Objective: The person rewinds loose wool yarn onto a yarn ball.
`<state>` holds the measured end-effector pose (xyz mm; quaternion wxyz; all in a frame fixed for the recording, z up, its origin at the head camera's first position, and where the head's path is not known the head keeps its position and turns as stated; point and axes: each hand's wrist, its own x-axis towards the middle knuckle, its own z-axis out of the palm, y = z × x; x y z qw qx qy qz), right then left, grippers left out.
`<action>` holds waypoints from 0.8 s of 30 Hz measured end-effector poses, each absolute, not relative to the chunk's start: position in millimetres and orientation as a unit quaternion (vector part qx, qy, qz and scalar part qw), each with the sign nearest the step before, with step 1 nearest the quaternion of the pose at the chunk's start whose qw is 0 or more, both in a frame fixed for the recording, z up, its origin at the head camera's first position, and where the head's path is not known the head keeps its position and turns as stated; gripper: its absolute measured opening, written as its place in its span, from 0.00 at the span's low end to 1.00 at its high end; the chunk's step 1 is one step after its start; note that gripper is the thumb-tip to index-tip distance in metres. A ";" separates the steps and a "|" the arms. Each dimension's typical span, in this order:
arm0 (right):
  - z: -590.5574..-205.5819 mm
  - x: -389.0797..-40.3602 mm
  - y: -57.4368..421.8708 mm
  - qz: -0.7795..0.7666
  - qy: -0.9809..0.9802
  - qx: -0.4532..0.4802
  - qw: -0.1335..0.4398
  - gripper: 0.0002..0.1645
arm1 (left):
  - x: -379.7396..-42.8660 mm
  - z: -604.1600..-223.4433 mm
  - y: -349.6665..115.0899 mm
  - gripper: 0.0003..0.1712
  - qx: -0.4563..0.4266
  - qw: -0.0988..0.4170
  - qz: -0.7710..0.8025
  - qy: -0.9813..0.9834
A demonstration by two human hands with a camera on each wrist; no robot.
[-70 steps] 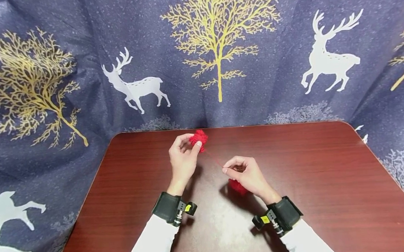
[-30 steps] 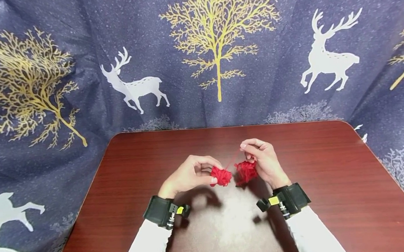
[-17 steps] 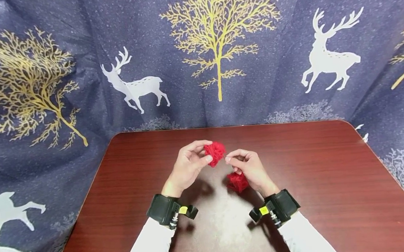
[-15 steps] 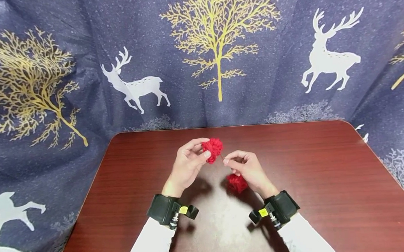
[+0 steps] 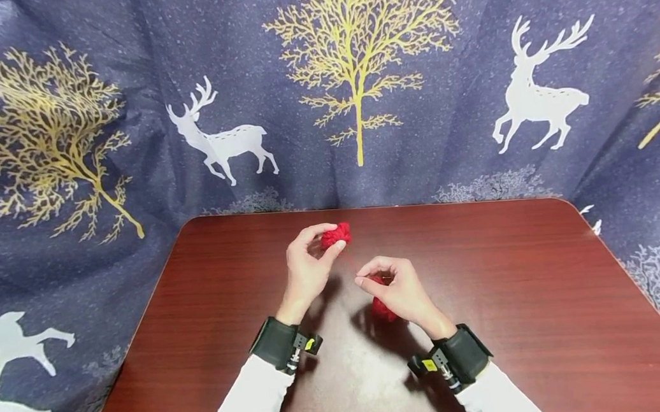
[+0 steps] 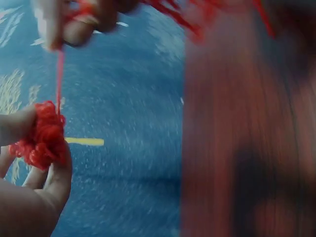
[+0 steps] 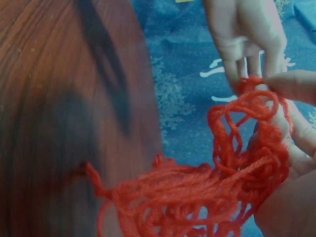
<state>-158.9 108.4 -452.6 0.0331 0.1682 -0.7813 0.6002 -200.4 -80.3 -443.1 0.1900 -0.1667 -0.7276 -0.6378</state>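
Observation:
My left hand point(image 5: 305, 268) pinches a small ball of red yarn point(image 5: 335, 235) between thumb and fingers, above the far part of the table. A single taut strand point(image 6: 59, 81) leads from that ball to my right hand, as the left wrist view shows. With thumb and forefinger, my right hand point(image 5: 405, 293) pinches this strand, nearer to me and to the right. From the same hand hangs a loose tangle of red yarn point(image 7: 182, 192), its loops against the curled fingers and palm. In the head view the right hand partly covers this tangle.
A reddish-brown wooden table point(image 5: 543, 293) with rounded far corners lies under both hands. Behind it hangs a dark blue cloth point(image 5: 428, 129) printed with white deer and golden trees. Each wrist wears a black band point(image 5: 274, 342) with a small camera.
A second ago the hands were side by side, the right one farther off. Since then my left hand has moved away with the ball, and my right hand nearer and leftward with the strand.

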 end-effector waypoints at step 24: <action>-435.9 -183.0 153.4 0.826 -0.559 0.072 -0.020 0.09 | -196.0 -448.0 -104.5 0.13 -0.305 -0.050 -0.370 -0.876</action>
